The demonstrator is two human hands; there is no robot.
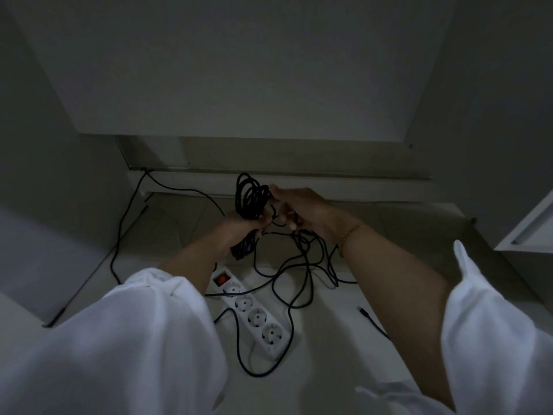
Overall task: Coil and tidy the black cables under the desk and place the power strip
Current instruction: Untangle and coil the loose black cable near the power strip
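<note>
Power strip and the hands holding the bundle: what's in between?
In the head view, loose black cable hangs from the left hand and right hand onto the power strip.

The power strip (254, 314) lies on the floor (344, 354), in front of the cable coil (250, 202), which sits in the left grip (239, 230). Right of the coil the loose cables (302, 265) sprawl, crossing the strip. Another cable (119, 235) runs down the floor's left edge.
</note>
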